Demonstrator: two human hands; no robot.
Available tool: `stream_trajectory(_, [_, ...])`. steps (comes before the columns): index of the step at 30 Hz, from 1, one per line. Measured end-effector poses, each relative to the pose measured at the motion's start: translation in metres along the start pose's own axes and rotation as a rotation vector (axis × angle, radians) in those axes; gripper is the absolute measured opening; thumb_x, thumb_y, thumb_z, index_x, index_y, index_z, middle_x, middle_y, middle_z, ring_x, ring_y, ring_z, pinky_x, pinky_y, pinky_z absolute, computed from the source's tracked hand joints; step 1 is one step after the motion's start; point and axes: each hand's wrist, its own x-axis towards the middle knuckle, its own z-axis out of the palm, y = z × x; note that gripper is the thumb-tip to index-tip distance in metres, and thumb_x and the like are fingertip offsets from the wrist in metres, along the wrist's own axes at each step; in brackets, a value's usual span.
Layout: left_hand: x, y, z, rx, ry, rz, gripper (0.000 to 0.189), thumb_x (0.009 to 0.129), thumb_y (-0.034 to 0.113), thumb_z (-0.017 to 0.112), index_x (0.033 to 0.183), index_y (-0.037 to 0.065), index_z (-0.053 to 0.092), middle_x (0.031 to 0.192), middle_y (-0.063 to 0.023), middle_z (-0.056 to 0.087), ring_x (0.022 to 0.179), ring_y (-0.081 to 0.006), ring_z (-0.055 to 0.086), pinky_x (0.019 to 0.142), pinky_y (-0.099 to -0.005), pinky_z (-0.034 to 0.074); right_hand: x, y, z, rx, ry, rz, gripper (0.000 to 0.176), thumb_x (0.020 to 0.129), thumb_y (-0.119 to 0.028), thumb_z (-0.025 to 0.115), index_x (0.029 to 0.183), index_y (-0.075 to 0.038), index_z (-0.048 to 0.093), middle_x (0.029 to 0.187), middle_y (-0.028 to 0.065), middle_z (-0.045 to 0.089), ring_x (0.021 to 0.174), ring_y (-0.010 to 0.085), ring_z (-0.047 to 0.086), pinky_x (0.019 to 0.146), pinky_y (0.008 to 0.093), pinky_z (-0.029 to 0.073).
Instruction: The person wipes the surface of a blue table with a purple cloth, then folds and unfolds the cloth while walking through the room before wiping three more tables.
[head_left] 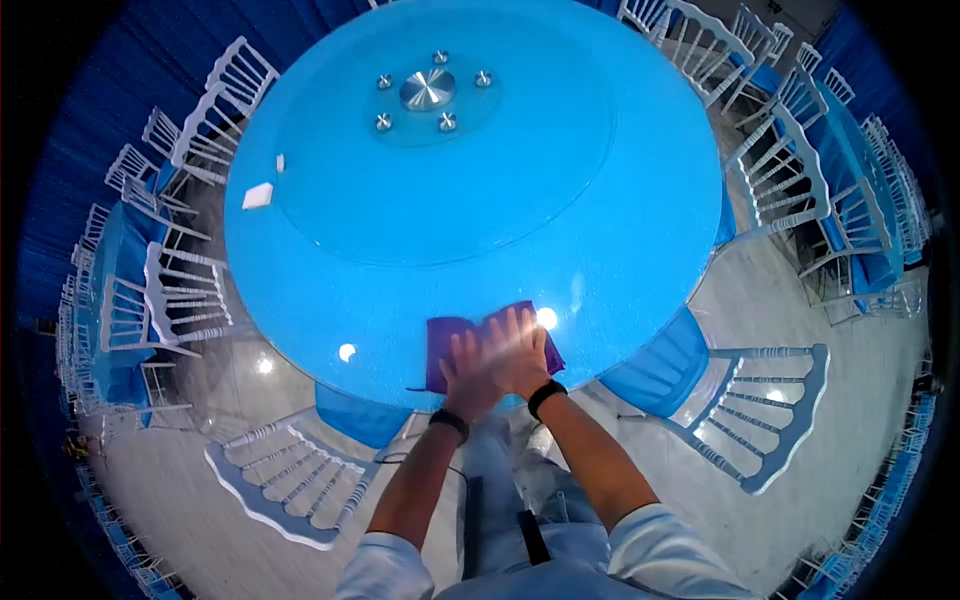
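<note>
A dark purple cloth (440, 333) lies spread on the near part of a round blue table (330, 290) with a shiny top. My left hand (468, 370) rests flat on the cloth with its fingers spread. Beside it, my right hand (520, 355) also presses flat on the cloth, fingers apart and pointing away from me. The two hands touch or overlap slightly near the thumbs. Each wrist wears a black band. Neither hand grips the cloth.
A round glass turntable (450, 220) covers the table's middle, bearing a metal disc (427, 90) with several small metal knobs around it. White pieces, perhaps paper (257, 196), lie at the left. White chairs (290, 480) surround the table; another chair (765, 415) stands close at right.
</note>
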Motion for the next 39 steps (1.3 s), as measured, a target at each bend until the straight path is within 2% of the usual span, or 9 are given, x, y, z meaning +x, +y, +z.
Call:
stream_trajectory(2, [-0.009, -0.008, -0.002, 0.062, 0.05, 0.061, 0.098, 0.083, 0.066, 0.047, 0.146, 0.0, 0.011, 0.15, -0.0273, 0.004, 0.139, -0.048, -0.004, 0.097, -0.0747, 0.015, -0.005, -0.005, 0.001, 0.072, 0.161, -0.089, 0.078, 0.077, -0.037, 0.058, 0.146, -0.015, 0.029, 0.151, 0.0181, 0.017, 0.14, 0.0413, 0.007, 0.107, 0.0632, 0.008])
stream_trajectory(5, [0.015, 0.001, -0.002, -0.061, -0.032, 0.123, 0.098, 0.084, 0.065, 0.046, 0.145, -0.003, 0.012, 0.15, -0.0274, 0.004, 0.139, -0.0481, -0.005, 0.097, -0.075, 0.014, 0.006, 0.008, -0.023, 0.035, 0.006, -0.016, 0.076, 0.076, -0.035, 0.058, 0.144, -0.014, 0.031, 0.15, 0.0198, 0.02, 0.139, 0.0431, 0.012, 0.106, 0.0646, 0.011])
stream_trajectory(8, [0.026, -0.017, -0.02, -0.033, -0.057, 0.152, 0.096, 0.084, 0.064, 0.045, 0.144, -0.003, 0.013, 0.15, -0.0271, 0.003, 0.139, -0.0477, -0.005, 0.096, -0.0753, 0.015, 0.027, 0.001, -0.007, 0.014, 0.155, -0.038, 0.073, 0.077, -0.035, 0.055, 0.143, -0.014, 0.033, 0.148, 0.0209, 0.023, 0.138, 0.044, 0.015, 0.105, 0.0659, 0.012])
stream_trajectory(15, [0.045, -0.026, -0.008, -0.017, 0.106, 0.187, 0.093, 0.083, 0.062, 0.049, 0.143, -0.004, 0.018, 0.149, -0.0261, 0.009, 0.14, -0.0462, 0.0, 0.095, -0.0754, 0.018, 0.044, 0.0, -0.029, 0.075, 0.137, -0.019, 0.071, 0.078, -0.035, 0.055, 0.143, -0.015, 0.034, 0.148, 0.0217, 0.024, 0.138, 0.0438, 0.016, 0.104, 0.0667, 0.013])
stream_trajectory(17, [0.045, -0.024, -0.003, 0.028, 0.194, 0.171, 0.093, 0.083, 0.062, 0.05, 0.142, -0.003, 0.02, 0.149, -0.0243, 0.012, 0.14, -0.0441, 0.003, 0.095, -0.0749, 0.019, 0.044, -0.003, -0.042, -0.024, -0.179, 0.039, 0.069, 0.09, -0.039, 0.036, 0.149, -0.015, 0.011, 0.154, 0.0193, -0.002, 0.141, 0.0414, -0.005, 0.11, 0.0602, -0.001])
stream_trajectory(21, [0.043, -0.018, -0.005, -0.013, 0.235, 0.142, 0.091, 0.084, 0.062, 0.048, 0.143, -0.001, 0.02, 0.15, -0.0227, 0.012, 0.141, -0.0421, 0.003, 0.097, -0.0731, 0.02, 0.041, -0.003, -0.027, -0.046, -0.09, 0.048, 0.066, 0.091, -0.039, 0.034, 0.149, -0.016, 0.012, 0.155, 0.0182, -0.001, 0.142, 0.0403, -0.004, 0.11, 0.0593, 0.001])
stream_trajectory(23, [0.043, -0.012, -0.008, -0.027, 0.168, 0.067, 0.088, 0.084, 0.061, 0.046, 0.144, 0.001, 0.02, 0.151, -0.0219, 0.011, 0.141, -0.0408, 0.003, 0.099, -0.0717, 0.019, 0.041, 0.001, -0.011, -0.017, 0.176, 0.018, 0.064, 0.085, -0.036, 0.044, 0.145, -0.016, 0.031, 0.152, 0.018, 0.019, 0.14, 0.0382, 0.013, 0.109, 0.0612, 0.01])
stream_trajectory(25, [0.036, -0.006, 0.0, -0.06, 0.199, 0.034, 0.083, 0.086, 0.058, 0.044, 0.143, 0.001, 0.022, 0.152, -0.0218, 0.01, 0.141, -0.0409, 0.003, 0.101, -0.0704, 0.018, 0.033, 0.003, 0.003, -0.059, 0.224, 0.024, 0.063, 0.086, -0.036, 0.042, 0.145, -0.015, 0.031, 0.153, 0.0161, 0.018, 0.141, 0.0362, 0.013, 0.11, 0.0593, 0.009])
stream_trajectory(39, [-0.05, 0.001, 0.026, -0.122, 0.052, 0.087, 0.078, 0.088, 0.053, 0.042, 0.145, 0.004, 0.021, 0.153, -0.0225, 0.005, 0.141, -0.0427, -0.002, 0.101, -0.0718, 0.013, -0.06, -0.019, 0.005, -0.098, -0.025, 0.046, 0.069, 0.089, -0.047, 0.044, 0.146, -0.013, 0.028, 0.152, 0.0191, 0.016, 0.14, 0.0406, 0.011, 0.109, 0.0605, 0.006])
